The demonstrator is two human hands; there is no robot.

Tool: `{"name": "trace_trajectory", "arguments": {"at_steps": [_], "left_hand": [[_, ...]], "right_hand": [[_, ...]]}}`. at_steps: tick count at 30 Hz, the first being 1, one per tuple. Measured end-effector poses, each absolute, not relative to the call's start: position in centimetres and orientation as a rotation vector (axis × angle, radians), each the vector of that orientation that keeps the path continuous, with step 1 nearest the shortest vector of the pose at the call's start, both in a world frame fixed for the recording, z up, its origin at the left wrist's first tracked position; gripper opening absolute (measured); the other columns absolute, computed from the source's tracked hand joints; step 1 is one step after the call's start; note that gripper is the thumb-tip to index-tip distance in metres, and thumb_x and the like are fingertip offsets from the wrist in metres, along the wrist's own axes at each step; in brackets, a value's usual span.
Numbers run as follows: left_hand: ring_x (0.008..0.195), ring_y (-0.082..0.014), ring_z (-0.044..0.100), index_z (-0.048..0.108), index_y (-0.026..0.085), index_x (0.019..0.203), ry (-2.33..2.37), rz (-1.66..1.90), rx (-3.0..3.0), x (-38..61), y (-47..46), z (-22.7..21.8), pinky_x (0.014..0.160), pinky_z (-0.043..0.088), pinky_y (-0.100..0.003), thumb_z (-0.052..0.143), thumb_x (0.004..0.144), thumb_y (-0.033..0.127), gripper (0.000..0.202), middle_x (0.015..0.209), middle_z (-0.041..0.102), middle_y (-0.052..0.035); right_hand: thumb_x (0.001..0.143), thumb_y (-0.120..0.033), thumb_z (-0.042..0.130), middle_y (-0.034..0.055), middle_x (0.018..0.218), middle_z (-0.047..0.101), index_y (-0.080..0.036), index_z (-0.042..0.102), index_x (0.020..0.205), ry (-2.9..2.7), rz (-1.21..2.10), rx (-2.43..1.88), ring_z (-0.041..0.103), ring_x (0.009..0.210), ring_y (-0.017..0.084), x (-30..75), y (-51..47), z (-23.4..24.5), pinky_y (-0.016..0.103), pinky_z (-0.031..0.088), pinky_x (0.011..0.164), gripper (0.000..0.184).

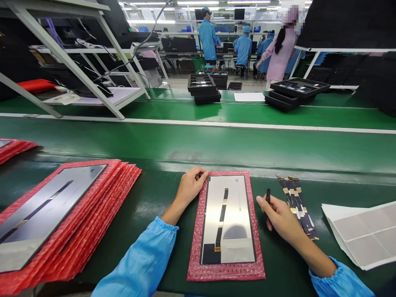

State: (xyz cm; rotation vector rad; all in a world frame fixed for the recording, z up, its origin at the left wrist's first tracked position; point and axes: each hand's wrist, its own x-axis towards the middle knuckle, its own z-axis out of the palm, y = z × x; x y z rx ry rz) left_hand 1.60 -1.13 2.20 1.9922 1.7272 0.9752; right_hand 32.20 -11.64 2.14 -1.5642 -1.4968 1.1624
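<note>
Left hand (189,186) is touching wrap (227,273), grip unclear; right hand (281,215) is grasping a black tool (268,194), partly covering strips (297,196); sheets (368,235) are lying rightward.

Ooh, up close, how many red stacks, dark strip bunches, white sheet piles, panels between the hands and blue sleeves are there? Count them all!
Red stacks: 2
Dark strip bunch: 1
White sheet pile: 1
Middle panel: 1
Blue sleeves: 2
Total: 7

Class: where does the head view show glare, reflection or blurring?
In the head view, ceiling lights glare white; the shiny panel bears a dark rounded patch, probably a reflection; the green surface has a pale sheen; a person's head is pixelated.
</note>
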Motion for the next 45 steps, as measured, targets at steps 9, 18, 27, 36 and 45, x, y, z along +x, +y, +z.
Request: {"name": "trace_trajectory", "arguments": {"at_steps": [9,18,27,36,45], "left_hand": [[0.059,-0.0183,0.058,0.063,0.034,0.072,1.738,0.973,1.989,1.5,-0.9,2.1,0.062,0.045,-0.032,0.047,0.084,0.055,0.029,0.071,0.065,0.0012],[0.061,-0.0176,0.058,0.067,0.031,0.076,1.720,0.963,1.982,1.0,-0.6,1.4,0.064,0.043,-0.032,0.047,0.087,0.060,0.038,0.075,0.068,0.0009],[0.062,-0.0167,0.058,0.069,0.031,0.079,1.725,0.936,1.989,0.6,-0.4,0.8,0.064,0.044,-0.031,0.048,0.086,0.060,0.036,0.076,0.069,0.0023],[0.056,-0.0162,0.057,0.066,0.029,0.076,1.795,0.918,1.932,1.0,-0.4,1.0,0.060,0.043,-0.030,0.048,0.082,0.056,0.033,0.070,0.066,0.0016],[0.059,-0.0199,0.060,0.065,0.033,0.080,1.785,0.924,1.915,0.9,-0.4,1.0,0.062,0.047,-0.034,0.046,0.083,0.057,0.031,0.074,0.068,-0.0014]], "right_hand": [[0.088,-0.056,0.053,-0.0108,0.037,0.047,-0.024,0.048,0.063,-1.488,1.176,-1.561,0.054,0.029,0.013,32.3,-11.7,2.4,0.019,0.038,0.033,0.040],[0.089,-0.056,0.052,-0.0117,0.037,0.047,-0.025,0.053,0.069,-1.474,1.182,-1.545,0.052,0.027,0.012,32.2,-11.7,2.4,0.018,0.039,0.034,0.037],[0.088,-0.057,0.053,-0.0116,0.034,0.047,-0.024,0.054,0.067,-1.472,1.170,-1.535,0.050,0.027,0.012,32.2,-11.5,1.9,0.018,0.037,0.034,0.039],[0.088,-0.054,0.055,-0.0109,0.034,0.046,-0.023,0.055,0.066,-1.415,1.196,-1.487,0.049,0.026,0.012,32.2,-11.4,1.3,0.018,0.035,0.032,0.038],[0.092,-0.053,0.047,-0.0051,0.063,0.063,-0.027,0.064,0.102,-1.346,1.123,-1.310,0.059,0.039,0.014,32.2,-11.5,2.4,0.024,0.048,0.040,0.033]]}}
